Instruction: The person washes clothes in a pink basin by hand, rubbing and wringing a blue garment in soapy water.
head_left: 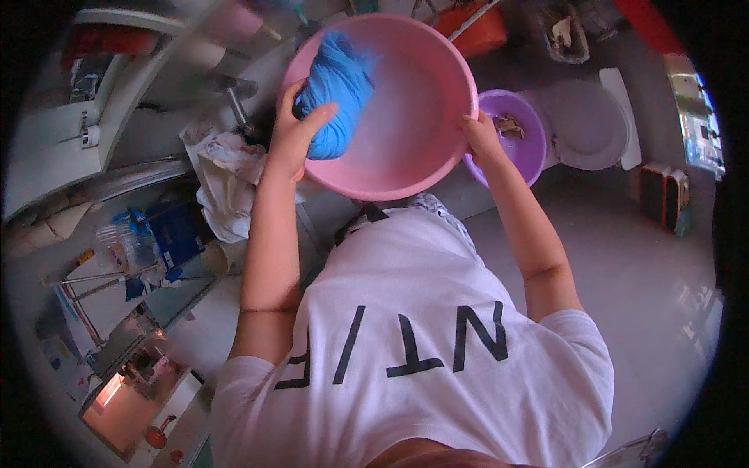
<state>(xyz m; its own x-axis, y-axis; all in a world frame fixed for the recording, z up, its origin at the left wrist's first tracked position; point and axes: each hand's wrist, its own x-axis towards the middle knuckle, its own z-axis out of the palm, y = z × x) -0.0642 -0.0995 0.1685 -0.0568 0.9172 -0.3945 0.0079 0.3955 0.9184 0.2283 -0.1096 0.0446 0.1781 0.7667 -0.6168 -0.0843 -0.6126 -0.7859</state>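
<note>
A large round pink basin (pixel 406 93) is held out in front of me, its pale inside facing up. My left hand (pixel 292 129) is closed at the basin's left rim, with the thumb over a bunched blue cloth (pixel 337 97). The cloth hangs over the left inner side of the basin; whether those fingers also grip the rim is hidden. On the opposite side my right hand (pixel 482 140) is closed around the right rim. A purple basin (pixel 532 140) stands just beyond my right hand, with a small brownish thing in it.
A toilet (pixel 585 125) with its lid down stands right of the purple basin. Crumpled white cloths (pixel 226 171) lie beside my left forearm. A washbasin (pixel 47 148) is at the far left. An orange tub (pixel 472 31) sits behind the pink basin. Grey floor (pixel 593 234) extends to the right.
</note>
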